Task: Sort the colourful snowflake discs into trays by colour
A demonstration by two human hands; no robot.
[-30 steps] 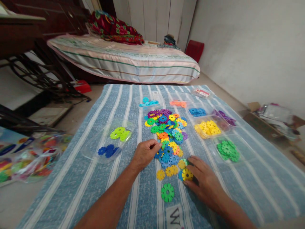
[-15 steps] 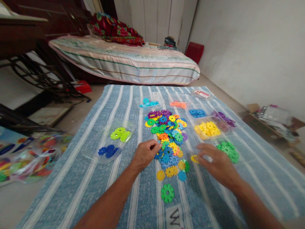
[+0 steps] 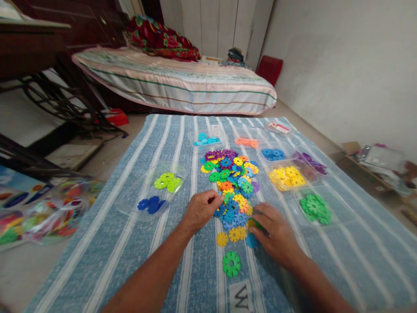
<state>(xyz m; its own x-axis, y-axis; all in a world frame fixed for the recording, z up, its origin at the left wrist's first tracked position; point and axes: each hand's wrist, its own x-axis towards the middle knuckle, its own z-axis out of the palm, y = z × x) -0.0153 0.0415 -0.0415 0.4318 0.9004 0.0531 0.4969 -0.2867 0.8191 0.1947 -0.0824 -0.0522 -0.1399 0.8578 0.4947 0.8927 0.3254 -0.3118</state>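
A heap of colourful plastic snowflake discs (image 3: 233,182) lies in the middle of a blue striped cloth (image 3: 130,243). My left hand (image 3: 202,208) rests at the heap's near left edge, fingers curled against blue discs; whether it holds one is hidden. My right hand (image 3: 275,232) is at the heap's near right edge, fingertips closed on a green disc (image 3: 258,224). Yellow discs (image 3: 232,234) and one large green disc (image 3: 231,264) lie loose just in front of the heap.
Clear trays hold sorted discs: yellow (image 3: 286,177), green (image 3: 314,208), blue (image 3: 273,154), purple (image 3: 311,161), orange (image 3: 246,142), cyan (image 3: 205,140), lime and dark blue (image 3: 163,187). Bags of discs (image 3: 39,208) lie left; a mattress (image 3: 176,82) behind; a cardboard box (image 3: 368,169) right.
My right hand carried a yellow disc from the heap's near edge toward the yellow tray, then came back to the heap and closed on a green disc. My left hand stayed put.
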